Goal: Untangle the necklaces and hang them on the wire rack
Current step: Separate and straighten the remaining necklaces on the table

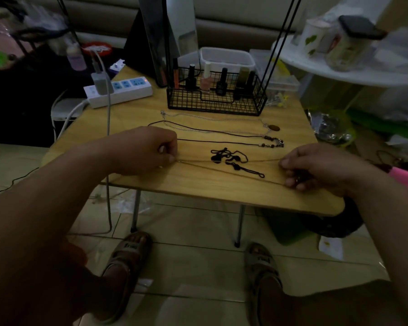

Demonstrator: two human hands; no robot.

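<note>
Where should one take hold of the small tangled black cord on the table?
Pinch the black cord by its free tail, coming from above on the near right. The tail lies straight, ends in a small loop and is clear of the knots.

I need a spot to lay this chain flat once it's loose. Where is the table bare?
The table is bare along its near edge, in front of the thin chain stretched between left hand and right hand. Another patch lies between power strip and left hand. Crowded: black cord tangle mid-table, two laid-out necklaces behind it, wire basket at the back.
</note>
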